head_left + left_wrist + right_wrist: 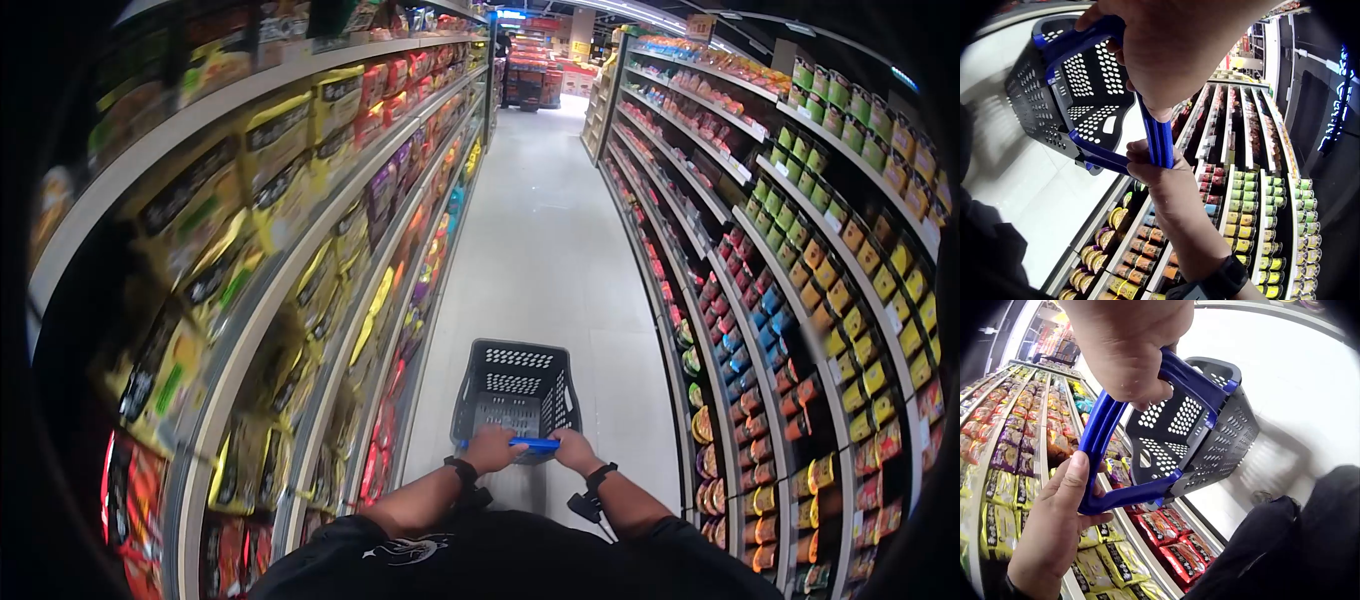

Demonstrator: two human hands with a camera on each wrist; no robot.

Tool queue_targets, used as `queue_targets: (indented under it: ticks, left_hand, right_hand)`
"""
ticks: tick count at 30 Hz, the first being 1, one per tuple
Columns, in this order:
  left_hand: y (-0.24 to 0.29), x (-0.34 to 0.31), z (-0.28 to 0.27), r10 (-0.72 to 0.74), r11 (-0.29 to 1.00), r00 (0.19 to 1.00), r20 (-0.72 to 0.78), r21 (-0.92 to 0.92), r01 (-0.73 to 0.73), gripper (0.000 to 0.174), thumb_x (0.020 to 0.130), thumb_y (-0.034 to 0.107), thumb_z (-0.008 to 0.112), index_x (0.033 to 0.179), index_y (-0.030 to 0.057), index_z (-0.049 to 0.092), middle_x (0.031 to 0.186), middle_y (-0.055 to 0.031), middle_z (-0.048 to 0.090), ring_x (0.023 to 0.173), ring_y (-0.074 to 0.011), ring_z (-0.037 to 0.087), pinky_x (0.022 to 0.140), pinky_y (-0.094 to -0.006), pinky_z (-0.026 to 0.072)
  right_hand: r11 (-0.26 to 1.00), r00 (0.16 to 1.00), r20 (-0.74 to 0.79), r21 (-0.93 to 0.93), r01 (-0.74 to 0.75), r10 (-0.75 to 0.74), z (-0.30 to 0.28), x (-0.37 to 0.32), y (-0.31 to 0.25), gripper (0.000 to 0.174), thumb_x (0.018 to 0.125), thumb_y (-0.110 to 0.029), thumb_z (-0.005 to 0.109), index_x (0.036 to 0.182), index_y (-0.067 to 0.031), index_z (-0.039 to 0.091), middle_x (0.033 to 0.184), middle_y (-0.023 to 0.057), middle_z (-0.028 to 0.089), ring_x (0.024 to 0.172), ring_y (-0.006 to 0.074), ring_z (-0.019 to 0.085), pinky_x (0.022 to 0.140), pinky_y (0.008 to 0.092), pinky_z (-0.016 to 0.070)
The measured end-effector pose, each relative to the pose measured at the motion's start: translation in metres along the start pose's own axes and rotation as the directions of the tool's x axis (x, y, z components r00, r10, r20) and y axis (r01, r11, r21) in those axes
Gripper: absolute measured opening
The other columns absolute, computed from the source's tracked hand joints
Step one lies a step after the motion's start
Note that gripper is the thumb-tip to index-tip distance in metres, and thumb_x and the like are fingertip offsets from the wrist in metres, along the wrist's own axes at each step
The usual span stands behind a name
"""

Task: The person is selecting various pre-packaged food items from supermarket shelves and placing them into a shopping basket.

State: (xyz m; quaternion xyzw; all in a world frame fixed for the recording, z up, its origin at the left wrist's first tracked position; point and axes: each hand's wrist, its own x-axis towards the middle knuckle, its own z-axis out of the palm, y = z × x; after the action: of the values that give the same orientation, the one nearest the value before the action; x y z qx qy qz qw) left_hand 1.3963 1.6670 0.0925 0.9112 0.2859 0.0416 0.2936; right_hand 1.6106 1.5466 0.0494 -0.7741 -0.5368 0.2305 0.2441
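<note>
In the head view, a dark grey perforated basket [468, 398] is low in the aisle, in front of the body. Its blue handle [537, 444] is gripped by the left hand [490, 449] and, a short way along, by the right hand [574, 451]. From the left wrist, the left hand [1166, 56] looms large, its fingers curled round the handle [1155, 134]; the right hand [1163, 184] holds the other part. The right wrist view shows the right hand [1125, 353] and left hand [1060, 515] both gripping. No goods show inside the basket [1225, 434].
Shelves of yellow and red packets [285, 140] line the left side. On the right, shelves hold rows of cups and tubs [860, 350]. A pale floor [530, 220] runs between them toward a person [503, 60] and displays at the far end.
</note>
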Motion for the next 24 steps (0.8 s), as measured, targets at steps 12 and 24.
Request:
queue_targets:
  ticks: [12,24]
  left_hand:
    - [-0.078,0.315,-0.089,0.011,0.999,0.998,0.068,0.048,-0.014,0.052,0.095,0.053,0.053,0.113,0.0049,0.063,0.101,-0.0238,0.061,0.096,-0.0433,0.058,0.087,-0.0504,0.0472]
    - [-0.150,0.623,-0.147,-0.153,0.975,0.988,0.033,0.170,0.146,0.054,0.096,0.054,0.051,0.119,0.0065,0.061,0.111,-0.0261,0.057,0.105,-0.0457,0.054,0.092,-0.0541,0.0452]
  right_hand:
    - [0.997,0.996,-0.065,-0.034,-0.072,0.069,-0.091,0.304,0.053,0.022,0.076,-0.009,0.060,0.095,-0.0111,0.071,0.097,0.0149,0.070,0.096,0.0358,0.066,0.083,0.0449,0.0518]
    - [1.000,0.999,-0.048,0.019,-0.001,0.002,-0.187,0.618,0.122,0.023,0.076,-0.011,0.059,0.095,-0.0119,0.071,0.095,0.0163,0.070,0.093,0.0373,0.066,0.081,0.0480,0.0518]
